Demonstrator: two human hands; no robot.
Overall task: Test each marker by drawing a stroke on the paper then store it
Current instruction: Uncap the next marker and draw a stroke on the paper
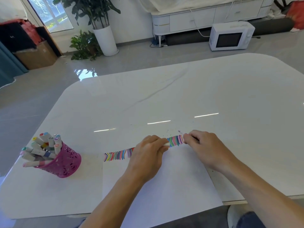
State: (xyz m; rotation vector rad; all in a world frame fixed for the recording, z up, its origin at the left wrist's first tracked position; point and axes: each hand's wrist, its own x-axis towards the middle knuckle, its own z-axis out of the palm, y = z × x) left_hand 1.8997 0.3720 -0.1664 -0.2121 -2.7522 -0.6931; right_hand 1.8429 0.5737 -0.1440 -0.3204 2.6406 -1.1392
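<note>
Paper [164,186], left hand [148,155] gripping cap [167,144], right hand [205,145] holding marker [182,134]

left hand [146,153] + right hand [208,146]: 2 | marker [167,144] held: 1 | paper [164,186]: 1 | pink cup [65,163]: 1 | markers [44,152] in cup: many, count unclear | potted plants [105,38]: 2 | microwave [230,37]: 1

Bright daylight, soft shadows, wide-angle bend.

We see daylight enter from the window [49,14] far beyond and left of the grip, mirrored on the floor [85,73]. Three thin glare streaks cross the glossy table [230,96] just beyond the grip. The marker [180,132] pinched in the right hand [205,148] smears with motion blur, and the white cap [167,143] in the left hand [148,152] nearly washes into the paper [164,186]. Table edges bow toward the corners.
</note>
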